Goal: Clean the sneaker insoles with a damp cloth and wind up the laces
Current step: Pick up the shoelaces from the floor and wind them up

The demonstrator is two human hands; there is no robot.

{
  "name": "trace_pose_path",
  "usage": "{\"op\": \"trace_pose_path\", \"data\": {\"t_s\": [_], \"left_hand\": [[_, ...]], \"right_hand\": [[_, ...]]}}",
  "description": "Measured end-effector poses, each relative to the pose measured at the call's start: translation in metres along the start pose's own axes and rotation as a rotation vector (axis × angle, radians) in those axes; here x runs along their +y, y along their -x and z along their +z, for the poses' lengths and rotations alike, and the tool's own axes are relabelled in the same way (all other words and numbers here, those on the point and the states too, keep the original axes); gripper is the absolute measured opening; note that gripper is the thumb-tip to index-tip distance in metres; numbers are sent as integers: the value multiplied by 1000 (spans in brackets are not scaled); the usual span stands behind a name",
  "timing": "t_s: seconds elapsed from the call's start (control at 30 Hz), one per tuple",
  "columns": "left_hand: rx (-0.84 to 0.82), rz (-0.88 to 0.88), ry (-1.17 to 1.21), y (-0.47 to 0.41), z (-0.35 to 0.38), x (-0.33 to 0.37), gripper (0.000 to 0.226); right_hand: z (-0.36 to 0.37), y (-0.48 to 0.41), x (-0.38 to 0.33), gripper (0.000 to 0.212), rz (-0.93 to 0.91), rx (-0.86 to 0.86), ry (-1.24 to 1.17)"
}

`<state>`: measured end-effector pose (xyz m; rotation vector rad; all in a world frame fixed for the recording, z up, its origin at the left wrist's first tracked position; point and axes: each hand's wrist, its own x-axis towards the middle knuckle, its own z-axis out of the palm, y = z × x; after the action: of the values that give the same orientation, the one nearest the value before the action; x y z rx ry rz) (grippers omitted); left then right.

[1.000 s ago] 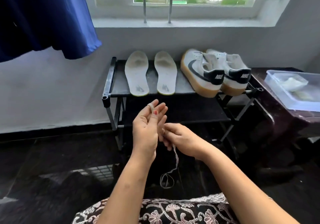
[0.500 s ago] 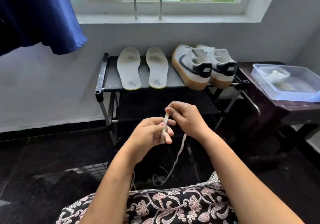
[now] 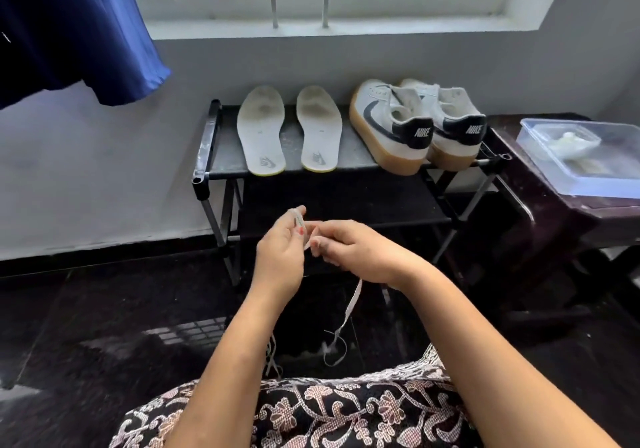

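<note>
A flat white shoelace (image 3: 350, 305) is hanging in the lower centre of the frame, its upper part running up into the two hands and its loose end curling into a small loop just above the lap. The left hand (image 3: 280, 253) is holding it at centre frame, with a turn of lace lying over the raised fingers, so its grip is closed on the lace. The right hand (image 3: 360, 253), touching the left, is pinching the same lace with curled fingers, and its grip is also closed on it. Above the hands, two pale grey foam insoles (image 3: 261, 128) are lying side by side, heels toward the camera, on the top shelf of a black metal shoe rack (image 3: 207, 142). Just to their right, a pair of white leather sneakers (image 3: 391, 125) with tan soles is standing on the same shelf. At the right edge, a clear plastic container (image 3: 585, 184) holding something whitish is sitting on a dark wooden desk (image 3: 540, 215). A dark blue cloth (image 3: 69, 24) is hanging in the upper left corner, and a black floral-patterned fabric (image 3: 329, 409) is covering the lap along the bottom.
</note>
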<state>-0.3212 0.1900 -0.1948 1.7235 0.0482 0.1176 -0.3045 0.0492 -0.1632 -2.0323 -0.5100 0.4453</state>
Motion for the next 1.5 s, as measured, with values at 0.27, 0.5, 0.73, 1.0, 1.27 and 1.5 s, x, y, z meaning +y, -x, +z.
{"op": "trace_pose_path", "data": {"t_s": [0.27, 0.5, 0.73, 1.0, 1.27, 1.5], "left_hand": [[-432, -261, 534, 11, -3, 29, 43], [-44, -182, 890, 6, -8, 23, 34], [-149, -127, 84, 4, 1, 11, 27], [-321, -272, 833, 10, -3, 32, 38], [-59, -154, 728, 0, -5, 18, 32], [-238, -153, 206, 4, 11, 8, 30]], "right_hand": [[-12, -1, 8, 20, -90, 442, 60], [8, -2, 9, 26, 19, 47, 175], [-9, 1, 5, 25, -93, 133, 46], [-5, -8, 19, 25, -60, 344, -88], [4, -2, 9, 29, -38, 36, 53], [-20, -1, 16, 31, -80, 271, -13]]}}
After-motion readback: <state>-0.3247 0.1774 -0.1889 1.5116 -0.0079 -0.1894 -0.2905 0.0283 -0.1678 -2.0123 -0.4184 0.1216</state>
